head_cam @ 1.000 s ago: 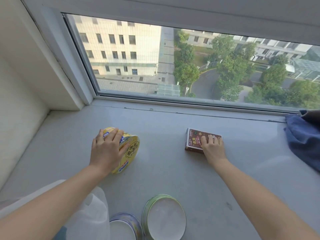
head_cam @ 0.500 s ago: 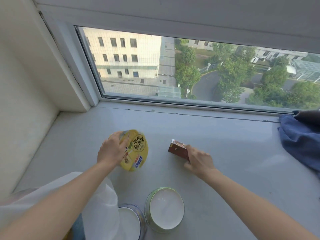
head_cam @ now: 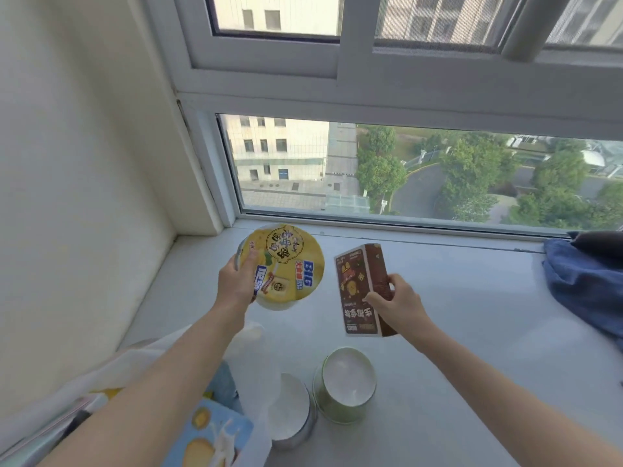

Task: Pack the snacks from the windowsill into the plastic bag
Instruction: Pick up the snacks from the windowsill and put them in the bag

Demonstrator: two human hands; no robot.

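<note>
My left hand grips a yellow instant-noodle bowl by its rim, lifted off the windowsill with its printed lid tilted toward me. My right hand holds a brown snack box by its right side, also raised, its front face toward me. A white plastic bag lies at the lower left under my left forearm, with a blue-and-yellow package in it. Two more noodle cups stand upside down near the front: a green one and a blue one.
A blue cloth is bunched at the right end of the sill. The wall closes the left side and the window glass runs along the back.
Both hands have lifted their items off the sill and turned them up toward me. The camera has tilted upward, showing more of the window.
</note>
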